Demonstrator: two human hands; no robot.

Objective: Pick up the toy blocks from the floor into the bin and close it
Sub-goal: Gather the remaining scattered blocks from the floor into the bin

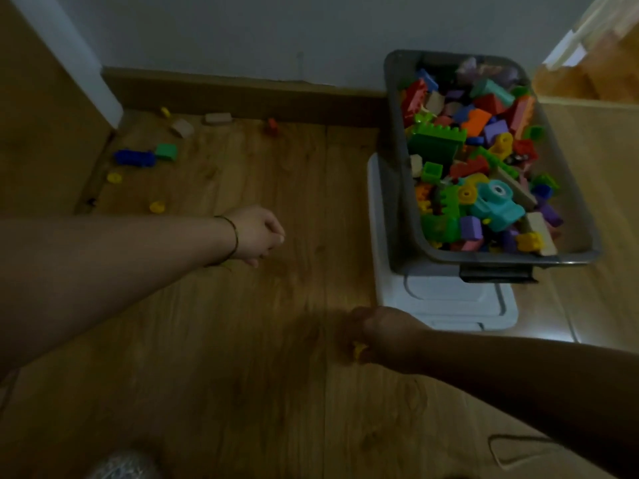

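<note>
Left hand [257, 235]: held over the floor [224, 340] at mid-frame, with a thin cord [235, 236] round the wrist. The fingers are curled downward, and I cannot tell whether they hold anything.
Right hand [383, 335]: low and in shadow, just in front of the lid. The fingers are curled round a yellow block [358, 350].
Bin [397, 167]: grey and uncovered, on the right against the wall [242, 36]. It is heaped with mixed coloured blocks.
Lid [449, 305]: white, lying flat under the bin, its near end sticking out toward the right hand.
Loose blocks: far left by the skirting, well apart from the bin. A blue block [135, 157] touches a green block [166, 152]. Small yellow, beige and red pieces are scattered round them.
</note>
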